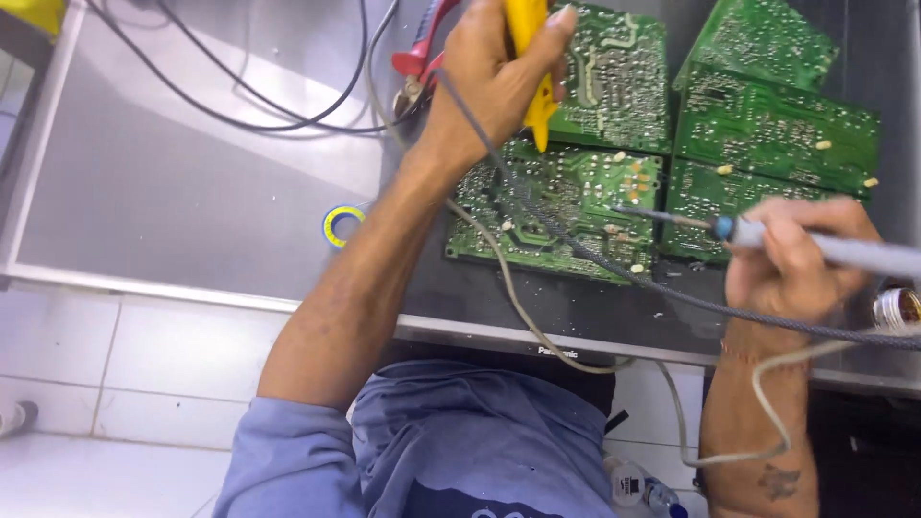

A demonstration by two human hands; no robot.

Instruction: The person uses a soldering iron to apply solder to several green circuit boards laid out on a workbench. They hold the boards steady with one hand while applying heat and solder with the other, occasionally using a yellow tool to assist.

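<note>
Two hands: both at work over the near circuit board (556,206), which is the landmark for the places below.
Left fingers (547,38): wrapped tight round a yellow desoldering pump (532,67), held upright above the board's far edge, its nozzle pointing down at the solder side, likely kept ready close to the joint.
Right fingers (767,235): closed in a pen grip on a soldering iron (825,249), coming in from the board's right; its thin tip rests on or just above the board's right half, and I cannot tell which.
Left hand (489,77): raised over the board's far-left corner.
Right hand (796,259): just right of the board, low by the counter (192,192).
Braided cable (576,254): crosses the board diagonally.
Other boards (777,125): green, lying solder side up beyond and right of the near board.
Red-handled pliers (417,62): beyond its far-left corner.
Tape roll (342,225): blue and yellow, left of it.
</note>
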